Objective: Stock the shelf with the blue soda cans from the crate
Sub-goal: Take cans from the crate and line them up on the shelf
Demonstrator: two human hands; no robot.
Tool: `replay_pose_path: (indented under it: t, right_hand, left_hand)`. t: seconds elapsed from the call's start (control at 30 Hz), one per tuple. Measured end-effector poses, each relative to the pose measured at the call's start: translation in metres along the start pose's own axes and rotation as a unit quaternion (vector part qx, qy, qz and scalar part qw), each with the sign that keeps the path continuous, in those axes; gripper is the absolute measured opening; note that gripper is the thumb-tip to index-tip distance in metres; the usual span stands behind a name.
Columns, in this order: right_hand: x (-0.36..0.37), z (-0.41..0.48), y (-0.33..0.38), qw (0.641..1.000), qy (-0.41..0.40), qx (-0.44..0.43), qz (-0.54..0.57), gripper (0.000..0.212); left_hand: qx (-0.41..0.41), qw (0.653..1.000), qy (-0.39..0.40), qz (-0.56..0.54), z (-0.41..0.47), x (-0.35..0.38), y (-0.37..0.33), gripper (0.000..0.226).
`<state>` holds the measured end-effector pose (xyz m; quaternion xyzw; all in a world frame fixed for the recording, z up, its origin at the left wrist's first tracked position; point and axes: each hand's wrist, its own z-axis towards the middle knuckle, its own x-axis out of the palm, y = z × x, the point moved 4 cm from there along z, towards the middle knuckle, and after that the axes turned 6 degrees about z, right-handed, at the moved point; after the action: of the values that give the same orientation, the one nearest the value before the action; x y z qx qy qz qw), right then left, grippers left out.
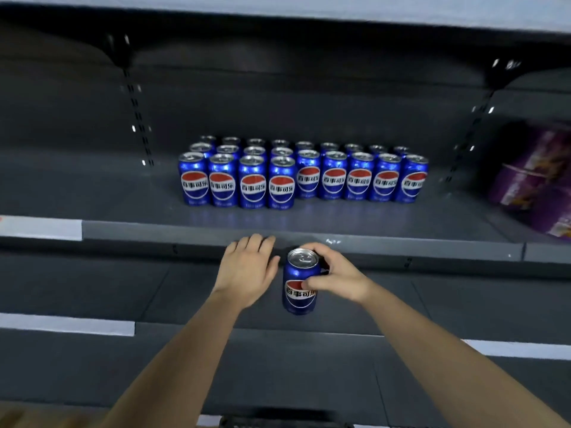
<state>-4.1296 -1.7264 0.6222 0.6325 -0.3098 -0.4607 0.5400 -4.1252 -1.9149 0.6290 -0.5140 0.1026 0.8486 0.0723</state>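
**Inspector:** State what the right hand point(333, 273) had.

**Operator:** On my head feed, it gripped one blue soda can point(299, 282). The thumb lay across the red-and-white label, and the fingers point(318, 250) curled round the far side near the rim. The can was upright with its label toward me, held in the air in front of the shelf's front rail point(154, 231).

**Inspector:** And the left hand point(248, 270)?

**Operator:** It held nothing. It was palm down just left of the can, its fingers nearly straight and close together, with their tips reaching the rail. The thumb pointed at the can's upper side. I could not tell whether it touched.

**Inspector:** Condition of the shelf point(340, 217)?

**Operator:** The stocked cans point(302, 177) stood upright in a tight block toward the back, labels forward. The block was three deep across the left four columns and two deep across the right five. The bare shelf in front of the right five was wider.

**Inspector:** Anything else noted?

**Operator:** Purple packs point(537, 183) sat at the shelf's right end, well apart from the block and blurred. A white strip point(40, 227) marked the rail at far left.
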Motion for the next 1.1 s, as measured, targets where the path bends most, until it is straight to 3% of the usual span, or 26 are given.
replay_pose_path:
  t: [0.4, 0.53, 0.77, 1.1]
  right_hand:
    - [-0.042, 0.027, 0.076, 0.995, -0.084, -0.043, 0.029, 0.062]
    - [-0.059, 0.045, 0.084, 0.991, -0.112, -0.046, 0.048, 0.044]
    - [-0.073, 0.072, 0.082, 0.989, -0.144, -0.044, 0.005, 0.057]
    - [-0.071, 0.092, 0.062, 0.983, -0.17, -0.053, 0.048, 0.061]
  left_hand:
    - [0.035, 0.999, -0.032, 0.018, 0.053, -0.017, 0.013, 0.053]
    - [0.042, 0.999, -0.026, 0.021, 0.068, -0.006, 0.016, 0.057]
    - [0.025, 0.999, -0.028, 0.011, 0.083, 0.011, 0.021, 0.058]
    - [0.033, 0.999, -0.017, 0.012, 0.088, 0.023, 0.029, 0.061]
